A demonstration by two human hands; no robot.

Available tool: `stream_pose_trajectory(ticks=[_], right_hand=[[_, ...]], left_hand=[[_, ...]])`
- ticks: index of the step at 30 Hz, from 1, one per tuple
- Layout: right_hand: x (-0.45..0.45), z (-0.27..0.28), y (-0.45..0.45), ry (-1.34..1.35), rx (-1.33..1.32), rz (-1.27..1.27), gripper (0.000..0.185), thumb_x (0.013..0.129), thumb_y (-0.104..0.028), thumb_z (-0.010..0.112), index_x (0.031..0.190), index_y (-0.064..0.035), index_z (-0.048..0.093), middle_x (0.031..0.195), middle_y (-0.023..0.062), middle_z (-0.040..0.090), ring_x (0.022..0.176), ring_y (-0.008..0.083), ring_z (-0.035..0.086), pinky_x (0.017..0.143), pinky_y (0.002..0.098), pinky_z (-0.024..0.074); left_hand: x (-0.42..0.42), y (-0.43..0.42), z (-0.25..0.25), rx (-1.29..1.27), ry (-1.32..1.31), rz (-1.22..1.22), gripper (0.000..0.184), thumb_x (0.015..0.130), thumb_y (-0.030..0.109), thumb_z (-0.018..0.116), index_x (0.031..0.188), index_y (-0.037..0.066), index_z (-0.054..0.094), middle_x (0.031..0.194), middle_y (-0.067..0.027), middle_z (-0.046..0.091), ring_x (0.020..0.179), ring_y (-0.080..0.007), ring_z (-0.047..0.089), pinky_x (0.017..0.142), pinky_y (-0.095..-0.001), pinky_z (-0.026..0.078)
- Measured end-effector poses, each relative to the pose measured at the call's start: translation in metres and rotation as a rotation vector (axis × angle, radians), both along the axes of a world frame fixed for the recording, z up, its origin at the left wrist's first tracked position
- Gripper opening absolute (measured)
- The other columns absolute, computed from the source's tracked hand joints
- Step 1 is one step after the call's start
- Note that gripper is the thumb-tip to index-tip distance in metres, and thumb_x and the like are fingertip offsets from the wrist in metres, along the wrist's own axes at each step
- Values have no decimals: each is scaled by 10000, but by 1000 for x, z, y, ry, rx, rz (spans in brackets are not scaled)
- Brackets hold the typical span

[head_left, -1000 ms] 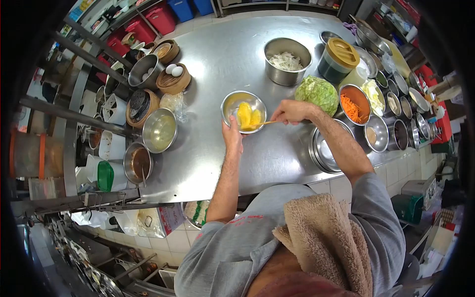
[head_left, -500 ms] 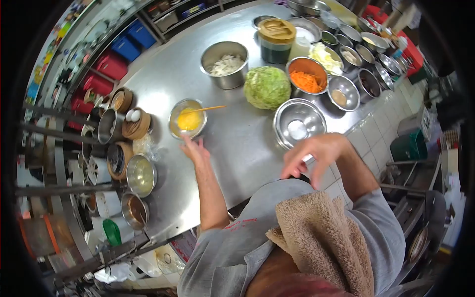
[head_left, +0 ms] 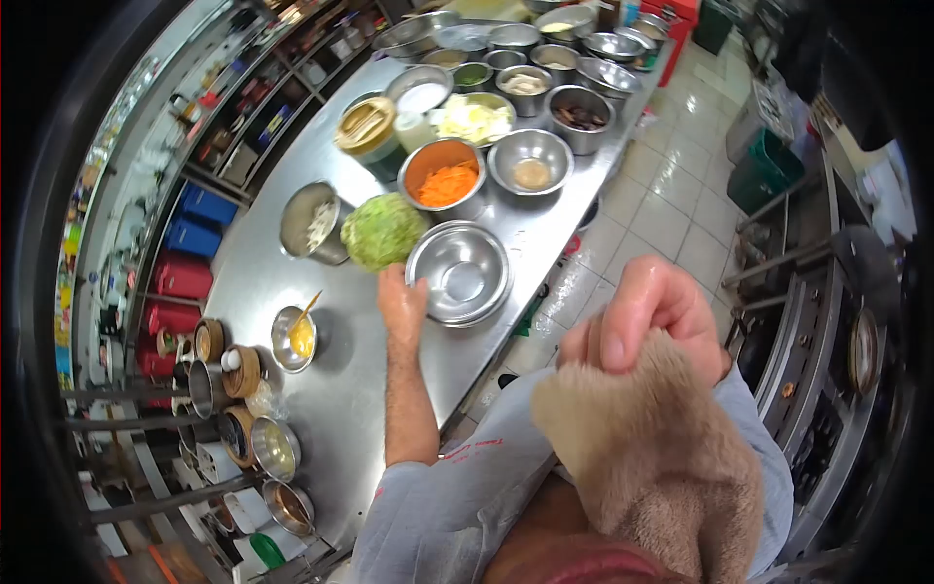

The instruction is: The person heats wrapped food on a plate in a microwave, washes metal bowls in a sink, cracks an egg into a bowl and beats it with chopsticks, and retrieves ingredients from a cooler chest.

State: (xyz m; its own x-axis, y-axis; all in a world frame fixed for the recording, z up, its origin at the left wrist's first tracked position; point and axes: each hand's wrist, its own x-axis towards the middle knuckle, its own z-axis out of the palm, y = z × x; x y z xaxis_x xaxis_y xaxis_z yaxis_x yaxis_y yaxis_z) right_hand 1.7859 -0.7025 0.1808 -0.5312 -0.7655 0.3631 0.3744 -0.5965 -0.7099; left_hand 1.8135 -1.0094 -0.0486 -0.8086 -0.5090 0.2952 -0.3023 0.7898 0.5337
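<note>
At the near side of a stack of metal bowls point(head_left: 459, 277), my left hand point(head_left: 401, 304) has its thumb at the left rim and its fingers bent along the outside, gripping the edge. The top bowl has nothing in it. Just beyond my fingers sits a green cabbage point(head_left: 382, 232). My right hand point(head_left: 647, 316) is raised in front of my chest, closed on the upper edge of a brown towel point(head_left: 662, 438) that hangs over my shoulder. Left of my forearm, a small metal bowl of beaten egg point(head_left: 295, 341) stands with chopsticks point(head_left: 309, 307) leaning in it.
Shredded carrot fills a deep bowl point(head_left: 443, 175) behind the stack. Beside it stand a bowl with a tan ingredient point(head_left: 531, 161) and several more ingredient bowls. A pot point(head_left: 313, 224) holds white pieces. Bamboo steamers point(head_left: 241, 370) line the left edge. A stove point(head_left: 817, 389) is on the right.
My left hand has left the egg bowl and moved right to the bowl stack. My right hand has risen and taken hold of the towel. The view has turned right.
</note>
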Motion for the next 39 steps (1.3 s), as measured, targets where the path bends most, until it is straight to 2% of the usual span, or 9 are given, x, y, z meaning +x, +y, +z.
stream_pose_trajectory(ticks=[4,7,13,15,17,19,21,27,39], right_hand=[[-20,3,59,-192,-229,263,267,858,-84,567,1080,14,456,899,93,599,834,119,595,698,218,464],[-35,2,113,-275,-290,198,297,849,-95,581,1078,-12,411,902,88,577,814,123,590,688,219,462],[-76,12,223,-411,-371,146,274,812,-62,571,1009,25,401,843,103,563,728,155,576,620,264,456],[-70,19,243,-339,-455,108,303,799,-52,574,1008,66,388,789,142,556,698,199,551,611,317,428],[-74,22,258,-272,-542,110,283,816,-65,571,978,75,385,715,182,536,681,257,515,617,396,394],[-81,22,273,-289,-552,108,295,819,-98,599,959,73,404,683,215,526,730,313,484,641,457,366],[-95,19,284,-332,-516,69,335,799,-113,631,971,82,419,699,228,532,781,334,478,654,464,359],[-149,6,293,-305,-617,60,417,750,-127,691,1003,92,442,742,230,537,813,347,478,668,456,371],[-347,10,314,-179,-598,23,452,738,-165,704,998,104,451,750,218,546,784,323,496,650,428,386]], left_hand=[[-3,27,21,-201,-30,202,149,688,145,629,772,28,591,744,-163,600,720,-359,572,644,-448,441],[-10,45,25,-335,-71,395,136,722,166,591,804,58,608,753,-157,614,698,-371,574,622,-463,441],[0,49,33,-248,-260,439,289,692,196,611,867,-34,590,860,-250,620,782,-359,613,694,-413,469],[12,-2,13,-63,-397,413,272,678,180,622,846,-30,583,766,-179,627,662,-281,609,632,-374,477],[12,29,42,346,-50,471,213,678,148,622,811,-5,557,663,-79,561,577,-190,540,560,-317,468],[9,66,74,178,63,523,165,688,119,604,744,18,487,644,-30,488,565,-138,486,498,-293,462],[4,88,89,345,306,605,173,703,98,581,722,28,423,664,-46,495,574,-133,500,471,-293,465],[-35,144,121,506,535,376,162,804,85,581,793,60,422,716,-39,521,580,-100,510,454,-219,432],[-380,314,101,1070,463,-307,179,777,13,616,784,78,449,751,-9,556,637,-68,504,621,-209,428]])
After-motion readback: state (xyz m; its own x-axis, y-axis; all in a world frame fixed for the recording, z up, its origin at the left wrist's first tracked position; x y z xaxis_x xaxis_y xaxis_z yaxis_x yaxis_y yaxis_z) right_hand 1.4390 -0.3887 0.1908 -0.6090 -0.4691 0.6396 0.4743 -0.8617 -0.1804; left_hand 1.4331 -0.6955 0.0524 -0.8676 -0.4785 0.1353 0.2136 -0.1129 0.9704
